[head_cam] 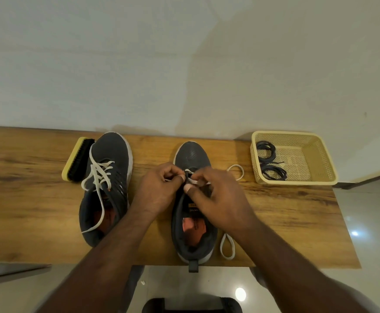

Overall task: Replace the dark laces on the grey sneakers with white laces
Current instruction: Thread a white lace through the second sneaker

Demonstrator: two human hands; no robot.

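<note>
Now, left to right across the bench [37, 222]:

Brush [77, 162]: lies at about 10 o'clock from the hands, touching the toe of the left sneaker; idle, likely parked out of the way.

Left sneaker [106, 188]: already carries a white lace, its ends loose, so this shoe looks nearly done.

Left hand [159, 188]: fingers curled, pinching the white lace [190, 180] at the eyelets, probably steadying it.

Right sneaker [193, 204]: sits directly under both hands, toe at 12 o'clock, heel toward the person for easy threading.

Right hand [216, 195]: pinches the same lace just beside the left, thumb pressed on the tongue; the lace's slack loops trail out at 2 and 5 o'clock.

Basket [315, 175]: at 2 o'clock, well apart, holding the coiled dark laces [269, 159], seemingly set aside after removal.
</note>
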